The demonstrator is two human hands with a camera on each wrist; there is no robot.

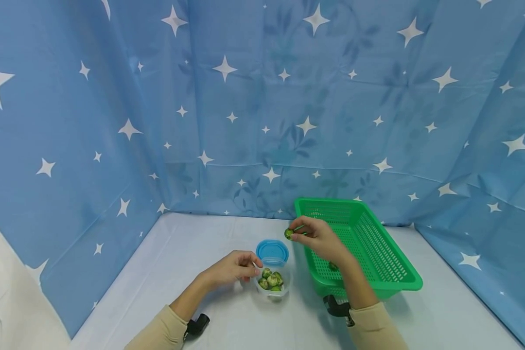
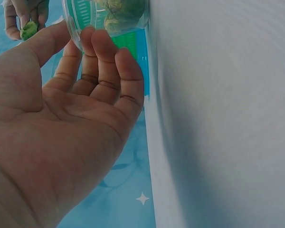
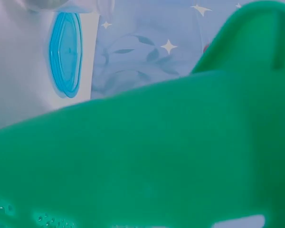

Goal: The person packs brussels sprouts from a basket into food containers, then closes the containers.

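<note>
My left hand (image 1: 234, 267) holds the left rim of a small clear plastic container (image 1: 276, 293) between thumb and fingertips. Several Brussels sprouts (image 1: 272, 280) lie inside it. In the left wrist view, the thumb and fingers of that hand (image 2: 80, 118) meet at the container's rim (image 2: 75, 28). My right hand (image 1: 320, 239) pinches one Brussels sprout (image 1: 288, 234) by its fingertips, above the left side of the green basket (image 1: 395, 286). The right wrist view is mostly filled by the basket's wall (image 3: 133, 152), and the right hand is hidden there.
Just behind the container lies a blue lid (image 1: 272, 250) on the white table (image 1: 210, 233). Another sprout (image 1: 333, 266) sits in the basket, partly hidden by the right forearm. A blue star-patterned curtain (image 1: 245, 121) hangs along the back and sides.
</note>
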